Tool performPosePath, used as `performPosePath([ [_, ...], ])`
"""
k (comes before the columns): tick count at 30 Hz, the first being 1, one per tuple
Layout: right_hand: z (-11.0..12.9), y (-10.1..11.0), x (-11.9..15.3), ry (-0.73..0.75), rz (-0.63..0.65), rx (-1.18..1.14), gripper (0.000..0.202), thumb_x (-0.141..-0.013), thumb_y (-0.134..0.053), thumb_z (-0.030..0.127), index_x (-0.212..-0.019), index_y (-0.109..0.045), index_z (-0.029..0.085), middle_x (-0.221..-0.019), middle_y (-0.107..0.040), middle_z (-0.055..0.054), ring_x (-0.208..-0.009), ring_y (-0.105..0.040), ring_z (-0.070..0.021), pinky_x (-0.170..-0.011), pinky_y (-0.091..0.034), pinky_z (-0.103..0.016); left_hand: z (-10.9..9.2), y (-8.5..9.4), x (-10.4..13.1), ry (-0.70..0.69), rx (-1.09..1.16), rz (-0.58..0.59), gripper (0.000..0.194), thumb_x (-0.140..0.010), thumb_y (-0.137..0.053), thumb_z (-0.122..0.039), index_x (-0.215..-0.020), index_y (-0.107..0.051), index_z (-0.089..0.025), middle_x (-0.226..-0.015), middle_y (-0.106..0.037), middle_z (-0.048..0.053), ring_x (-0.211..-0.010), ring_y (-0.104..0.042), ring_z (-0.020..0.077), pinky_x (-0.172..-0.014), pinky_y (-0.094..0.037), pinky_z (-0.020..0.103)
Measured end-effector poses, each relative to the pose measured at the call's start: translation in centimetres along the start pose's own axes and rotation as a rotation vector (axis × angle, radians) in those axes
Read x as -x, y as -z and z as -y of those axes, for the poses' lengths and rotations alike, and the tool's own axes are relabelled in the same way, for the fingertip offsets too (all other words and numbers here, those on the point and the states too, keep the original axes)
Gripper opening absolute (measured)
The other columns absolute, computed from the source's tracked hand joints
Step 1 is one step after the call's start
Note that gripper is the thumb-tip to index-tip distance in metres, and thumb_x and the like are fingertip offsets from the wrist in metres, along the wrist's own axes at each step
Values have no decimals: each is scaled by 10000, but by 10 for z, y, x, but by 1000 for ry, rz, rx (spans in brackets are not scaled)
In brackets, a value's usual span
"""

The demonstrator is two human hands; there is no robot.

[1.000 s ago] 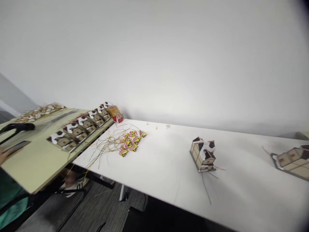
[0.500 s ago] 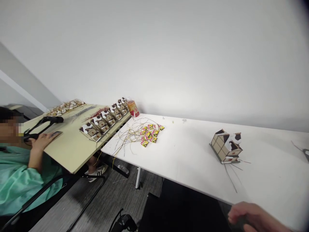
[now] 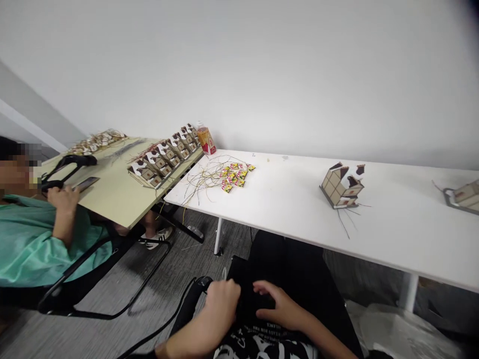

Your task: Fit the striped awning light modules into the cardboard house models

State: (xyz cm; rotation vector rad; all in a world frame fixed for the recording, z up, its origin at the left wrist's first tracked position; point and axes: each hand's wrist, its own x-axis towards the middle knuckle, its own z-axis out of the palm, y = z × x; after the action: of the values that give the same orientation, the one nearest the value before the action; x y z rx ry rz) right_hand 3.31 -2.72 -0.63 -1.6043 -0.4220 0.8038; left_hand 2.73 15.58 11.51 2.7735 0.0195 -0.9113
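Observation:
My left hand (image 3: 222,305) is closed in a fist above my lap, beside a black armrest; a thin pale loop shows just above it, and what it holds, if anything, is hidden. Close by on the right, my right hand (image 3: 280,306) has its thumb and fingers apart with nothing between them. Beyond both hands, a small model house (image 3: 340,185) with a white and dark roof stands on the white table (image 3: 284,209), thin wires sticking out at its base. Small yellow, red and white pieces (image 3: 234,175) with long thin wires lie on the table's left part.
A bottle (image 3: 205,139) stands by the wall. Several model houses (image 3: 160,162) line the cream table (image 3: 112,199), with wire bundles behind. A seated person (image 3: 48,239) rests a hand near a phone (image 3: 88,183). Another house (image 3: 466,195) is at the right edge.
The view has tilted down and shifted slightly right. My left hand has come into view, and my right hand has moved left over my lap. The other person's hand has shifted slightly beside the phone.

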Motion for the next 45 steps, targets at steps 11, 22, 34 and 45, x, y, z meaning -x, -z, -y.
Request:
performPosePath([
  [11,2,-3,-23,182,-333,-436,575,-658,-811,361,-1164,-597,191,-1109,-668,-47,-1038,-612,-250,-947,-464,-407,-42,56,-93,-361,-155,-5,529,-431,-787,-626,-632,-687,-147,-637,-621,84,-691,-632,273,-669,-480,337],
  [22,-49,31,-15,-139,-833,-874,573,-619,-796,538,-1017,-648,152,-962,-726,-81,-901,-694,-250,-860,-539,-388,9,-23,-123,-548,477,-351,785,-760,-682,-496,-1431,-372,-229,-1518,-304,85,-1386,-339,206,-1158,-318,321],
  [34,-71,90,91,-277,-1022,-1106,367,-568,-833,374,-810,-655,164,-687,-710,-51,-597,-684,-217,-551,-561,-301,-22,-66,-183,-327,376,74,420,-903,-471,-441,-1203,-608,-181,-1267,-574,130,-1294,-431,293,-1123,-259,466],
  [45,-72,132,128,27,-1739,-1194,379,-679,-781,320,-1002,-639,183,-832,-720,-16,-663,-673,-167,-574,-570,-277,-45,-83,-76,-582,371,774,708,-710,-548,-765,-1075,-681,-173,-909,-665,51,-781,-558,147,-738,-429,245],
])
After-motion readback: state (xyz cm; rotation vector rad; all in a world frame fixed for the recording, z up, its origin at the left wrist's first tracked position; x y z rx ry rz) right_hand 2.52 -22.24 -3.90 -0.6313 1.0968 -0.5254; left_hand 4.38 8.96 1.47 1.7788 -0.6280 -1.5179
